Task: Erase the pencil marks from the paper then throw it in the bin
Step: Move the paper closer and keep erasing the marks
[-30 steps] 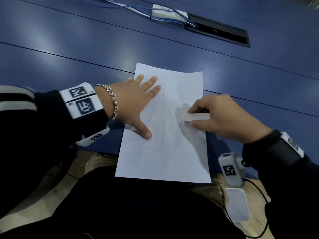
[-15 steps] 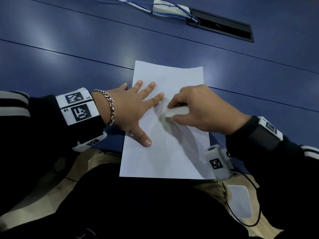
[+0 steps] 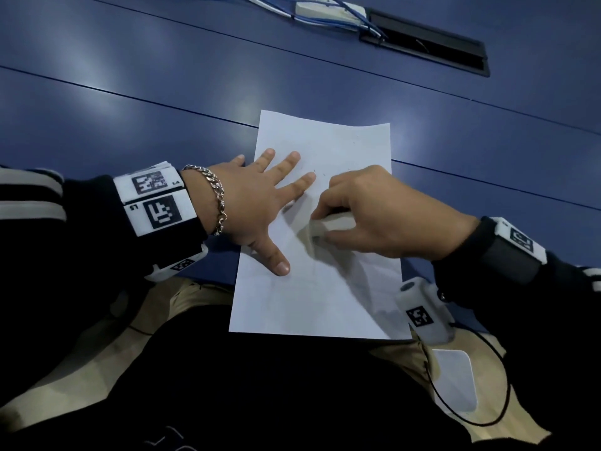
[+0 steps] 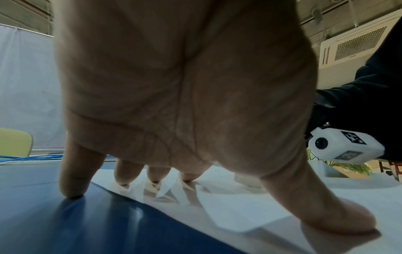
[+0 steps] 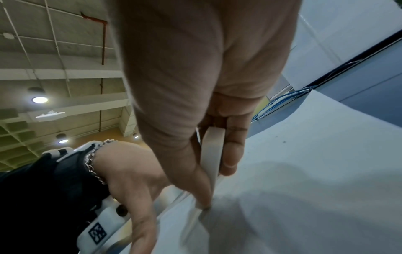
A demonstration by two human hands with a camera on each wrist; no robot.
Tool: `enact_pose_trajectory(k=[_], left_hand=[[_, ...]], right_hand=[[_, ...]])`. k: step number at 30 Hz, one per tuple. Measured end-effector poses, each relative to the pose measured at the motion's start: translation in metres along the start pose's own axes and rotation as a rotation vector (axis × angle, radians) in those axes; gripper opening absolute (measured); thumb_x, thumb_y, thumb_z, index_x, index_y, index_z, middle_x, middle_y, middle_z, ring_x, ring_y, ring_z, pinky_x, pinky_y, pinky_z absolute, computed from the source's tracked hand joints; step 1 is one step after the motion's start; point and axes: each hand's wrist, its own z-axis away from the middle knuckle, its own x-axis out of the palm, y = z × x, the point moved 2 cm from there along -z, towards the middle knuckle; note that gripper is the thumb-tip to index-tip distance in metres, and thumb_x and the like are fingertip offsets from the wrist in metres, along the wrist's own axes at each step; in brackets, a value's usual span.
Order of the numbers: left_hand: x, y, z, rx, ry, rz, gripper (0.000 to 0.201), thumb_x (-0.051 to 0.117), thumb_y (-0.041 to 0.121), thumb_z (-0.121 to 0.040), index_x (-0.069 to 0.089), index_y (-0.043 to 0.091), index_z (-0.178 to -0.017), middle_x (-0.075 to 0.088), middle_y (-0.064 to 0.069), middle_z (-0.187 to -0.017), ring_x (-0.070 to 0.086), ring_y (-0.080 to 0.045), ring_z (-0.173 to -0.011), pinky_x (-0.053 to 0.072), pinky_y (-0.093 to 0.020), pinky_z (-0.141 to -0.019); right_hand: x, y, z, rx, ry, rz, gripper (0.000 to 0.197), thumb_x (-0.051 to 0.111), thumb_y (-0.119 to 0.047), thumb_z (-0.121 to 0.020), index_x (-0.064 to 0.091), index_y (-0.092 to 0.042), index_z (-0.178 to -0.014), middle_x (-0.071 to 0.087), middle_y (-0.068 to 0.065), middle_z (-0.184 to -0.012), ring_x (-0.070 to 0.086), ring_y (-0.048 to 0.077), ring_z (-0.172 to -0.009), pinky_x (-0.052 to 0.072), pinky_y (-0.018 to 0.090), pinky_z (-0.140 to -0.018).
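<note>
A white sheet of paper (image 3: 325,288) lies on the blue table (image 3: 162,92), its near edge hanging over the table's front. Faint pencil specks (image 3: 313,172) show near its upper middle. My left hand (image 3: 260,203) lies flat with spread fingers, pressing the paper's left side; its little finger rests on the bare table (image 4: 71,189). My right hand (image 3: 367,213) pinches a white eraser (image 3: 328,224) between thumb and fingers, its tip down on the paper (image 5: 304,189) just right of the left hand. The eraser (image 5: 212,151) shows edge-on in the right wrist view. No bin is in view.
A white power strip (image 3: 328,9) with blue cables (image 3: 270,1) and a black cable slot (image 3: 429,47) sit at the table's far side. A white device (image 3: 455,379) on a black cord rests on my lap at lower right.
My right hand has carried the eraser leftward across the paper, from its right side to close beside the left hand's fingers. The left hand has kept pressing the sheet.
</note>
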Motion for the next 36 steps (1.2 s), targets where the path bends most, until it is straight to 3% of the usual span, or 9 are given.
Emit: enact_pose_trajectory(k=[5, 11, 14, 17, 20, 26, 30, 34, 36], left_hand=[[-0.001, 0.000, 0.001, 0.004, 0.001, -0.002, 0.152, 0.049, 0.106, -0.049, -0.038, 0.037, -0.153, -0.041, -0.001, -0.165, -0.019, -0.034, -0.158, 0.012, -0.061, -0.127], [-0.001, 0.001, 0.001, -0.003, -0.009, 0.009, 0.152, 0.053, 0.103, -0.051, -0.038, 0.037, -0.154, -0.043, 0.000, -0.164, -0.021, -0.034, -0.158, 0.009, -0.061, -0.127], [-0.002, 0.002, 0.000, -0.004, -0.005, -0.003, 0.152, 0.051, 0.104, -0.050, -0.038, 0.037, -0.154, -0.042, 0.000, -0.164, -0.020, -0.034, -0.158, 0.010, -0.061, -0.127], [-0.001, 0.001, 0.000, -0.010, -0.010, 0.002, 0.153, 0.052, 0.104, -0.050, -0.037, 0.037, -0.154, -0.041, 0.000, -0.164, -0.020, -0.034, -0.158, 0.010, -0.061, -0.127], [-0.001, 0.001, 0.000, -0.007, -0.008, 0.005, 0.152, 0.054, 0.103, -0.051, -0.037, 0.037, -0.155, -0.042, 0.000, -0.164, -0.020, -0.034, -0.158, 0.010, -0.061, -0.127], [-0.001, 0.001, -0.001, -0.012, -0.007, 0.013, 0.153, 0.050, 0.105, -0.048, -0.038, 0.038, -0.153, -0.042, -0.001, -0.164, -0.020, -0.035, -0.158, 0.010, -0.061, -0.127], [-0.002, 0.000, -0.001, -0.008, -0.015, 0.019, 0.152, 0.053, 0.104, -0.050, -0.038, 0.039, -0.153, -0.043, 0.001, -0.163, -0.021, -0.034, -0.158, 0.009, -0.061, -0.127], [-0.006, -0.001, -0.002, -0.006, -0.019, 0.035, 0.151, 0.055, 0.103, -0.050, -0.037, 0.041, -0.153, -0.044, 0.005, -0.162, -0.021, -0.032, -0.158, 0.009, -0.061, -0.127], [-0.008, -0.004, -0.002, -0.006, -0.017, 0.036, 0.148, 0.055, 0.102, -0.054, -0.037, 0.041, -0.153, -0.046, 0.007, -0.161, -0.020, -0.032, -0.159, 0.009, -0.061, -0.127]], right_hand=[[-0.008, 0.014, -0.008, 0.074, 0.079, -0.008, 0.028, 0.076, -0.043, -0.080, 0.077, -0.030, -0.104, 0.063, -0.015, -0.087, 0.059, 0.007, -0.085, 0.048, 0.024, -0.080], [0.001, -0.002, 0.003, -0.023, -0.024, -0.009, 0.031, 0.063, -0.049, -0.081, 0.077, -0.029, -0.100, 0.064, -0.012, -0.087, 0.062, 0.013, -0.085, 0.051, 0.032, -0.079], [-0.004, 0.010, 0.001, 0.046, 0.040, -0.031, 0.036, 0.066, -0.056, -0.079, 0.076, -0.030, -0.102, 0.065, -0.012, -0.088, 0.061, 0.009, -0.086, 0.053, 0.034, -0.081], [0.000, 0.010, 0.003, 0.037, 0.084, -0.019, 0.030, 0.070, -0.049, -0.082, 0.076, -0.027, -0.101, 0.064, -0.011, -0.086, 0.060, 0.010, -0.082, 0.053, 0.035, -0.080], [0.006, 0.000, 0.009, -0.011, 0.011, -0.020, 0.024, 0.070, -0.046, -0.085, 0.076, -0.028, -0.101, 0.064, -0.012, -0.087, 0.060, 0.009, -0.082, 0.052, 0.032, -0.078], [0.001, 0.009, 0.008, 0.069, 0.092, -0.036, 0.027, 0.073, -0.047, -0.083, 0.077, -0.027, -0.101, 0.064, -0.012, -0.087, 0.060, 0.007, -0.082, 0.053, 0.034, -0.080], [0.008, -0.007, 0.019, 0.021, 0.016, -0.041, 0.021, 0.069, -0.043, -0.087, 0.076, -0.031, -0.102, 0.061, -0.014, -0.088, 0.059, 0.006, -0.081, 0.052, 0.028, -0.078], [-0.008, 0.011, 0.031, 0.120, 0.122, -0.037, 0.026, 0.077, -0.036, -0.082, 0.077, -0.031, -0.108, 0.067, -0.012, -0.095, 0.062, 0.007, -0.088, 0.047, 0.021, -0.081], [-0.014, 0.022, 0.043, 0.185, 0.159, -0.026, 0.026, 0.077, -0.035, -0.082, 0.078, -0.031, -0.107, 0.069, -0.012, -0.097, 0.063, 0.009, -0.088, 0.051, 0.026, -0.080]])
